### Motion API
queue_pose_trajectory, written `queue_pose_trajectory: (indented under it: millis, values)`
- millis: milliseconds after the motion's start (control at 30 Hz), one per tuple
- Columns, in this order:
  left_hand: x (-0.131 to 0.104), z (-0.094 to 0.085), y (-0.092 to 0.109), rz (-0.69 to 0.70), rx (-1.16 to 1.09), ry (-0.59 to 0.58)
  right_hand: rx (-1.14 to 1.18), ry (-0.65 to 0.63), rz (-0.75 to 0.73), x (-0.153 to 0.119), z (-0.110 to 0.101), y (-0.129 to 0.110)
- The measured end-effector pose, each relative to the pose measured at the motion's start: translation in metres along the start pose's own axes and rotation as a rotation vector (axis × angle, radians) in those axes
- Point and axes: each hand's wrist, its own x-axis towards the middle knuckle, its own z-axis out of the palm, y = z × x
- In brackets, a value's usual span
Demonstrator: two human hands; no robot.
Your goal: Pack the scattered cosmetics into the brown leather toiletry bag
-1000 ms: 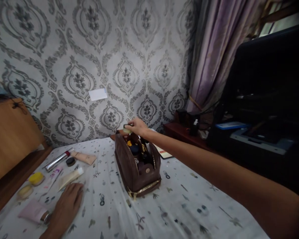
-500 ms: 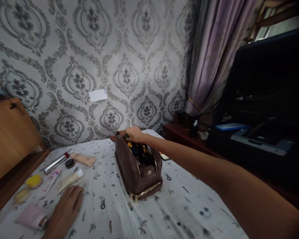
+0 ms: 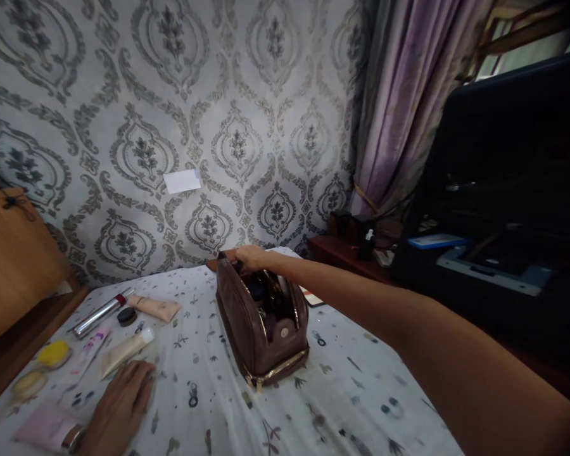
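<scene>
A brown leather toiletry bag [image 3: 237, 316] stands on the patterned sheet with its gold zip undone and its top open. My right hand [image 3: 251, 257] is at the bag's far end, its fingers curled down over the opening. Whatever those fingers grip is hidden, and the dark contents are hard to make out. My left hand [image 3: 123, 396] lies flat on the sheet, holding nothing. Close to it are a cream tube [image 3: 127, 353] and a pink tube with a metallic cap [image 3: 47, 427].
Farther left lie a silver tube [image 3: 99, 315], a beige tube [image 3: 154, 308], a small black-lidded jar [image 3: 126, 316], a slim pink-and-white tube [image 3: 90, 351], a yellow round item [image 3: 54, 354] and a beige round one [image 3: 28, 384]. A wooden box [image 3: 23, 253] borders the left; a dark screen [image 3: 498, 190] stands right.
My right hand has dipped slightly at the bag's far end, and the yellow patch seen beneath it is now out of sight. My left hand stays flat. The view has shifted slightly.
</scene>
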Motion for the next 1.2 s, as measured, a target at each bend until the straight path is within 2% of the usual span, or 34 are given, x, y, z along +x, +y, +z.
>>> queue_pose_trajectory:
  millis: [100, 333, 600, 833, 1033, 1200]
  values:
    - [0.003, -0.003, 0.003, 0.005, -0.017, -0.028, -0.015, -0.022, -0.002, 0.003, -0.002, 0.0]
    - [-0.001, 0.006, -0.008, 0.065, 0.013, 0.031, -0.01, -0.051, 0.0, 0.001, -0.008, 0.002]
    - [-0.009, 0.014, -0.017, 0.028, 0.036, -0.005, 0.002, -0.074, -0.011, 0.002, -0.005, 0.008]
    - [-0.012, 0.017, -0.019, 0.022, 0.028, 0.012, 0.023, -0.107, -0.041, 0.005, -0.005, 0.012]
    - [-0.003, 0.005, -0.01, 0.054, 0.01, 0.027, 0.038, -0.143, -0.06, 0.008, -0.006, 0.011]
    - [0.002, -0.005, -0.004, 0.087, -0.021, -0.014, 0.078, -0.08, -0.086, -0.003, -0.021, 0.011]
